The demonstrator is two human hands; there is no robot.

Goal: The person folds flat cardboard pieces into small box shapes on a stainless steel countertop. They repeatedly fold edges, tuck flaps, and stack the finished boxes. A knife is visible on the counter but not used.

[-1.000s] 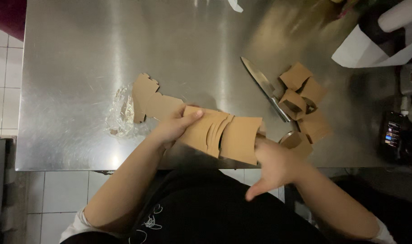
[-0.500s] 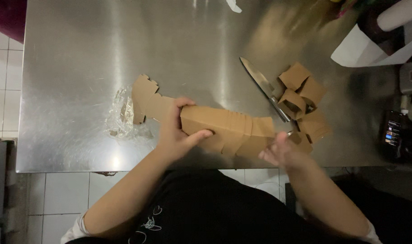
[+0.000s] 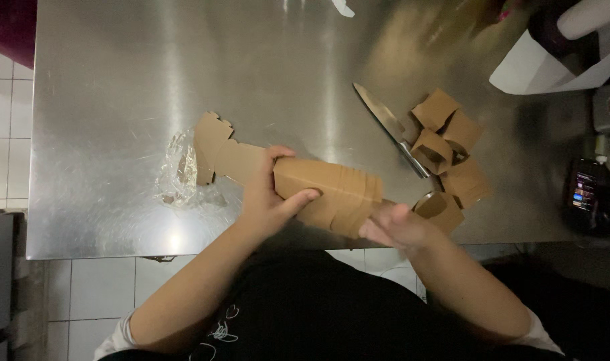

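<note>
- Gripping a stack of flat brown cardboard pieces [image 3: 332, 194], the left hand [image 3: 268, 200] has its fingers curled over the stack's far edge and its thumb pressed on top.
- The right hand [image 3: 395, 227] is half open, fingers spread, touching the stack's right end; whether it truly grips cannot be told.
- The stack lies near the front edge of the steel surface [image 3: 151, 80], tilted down to the right.
- Left of the stack, touching it, a notched cardboard flap [image 3: 215, 147] lies flat, with crumpled clear plastic wrap [image 3: 178, 170] just beyond it.
- Right of the stack sits a cluster of folded cardboard boxes [image 3: 449, 144].
- Between stack and boxes lies a knife [image 3: 388, 127], blade pointing away from the person.
</note>
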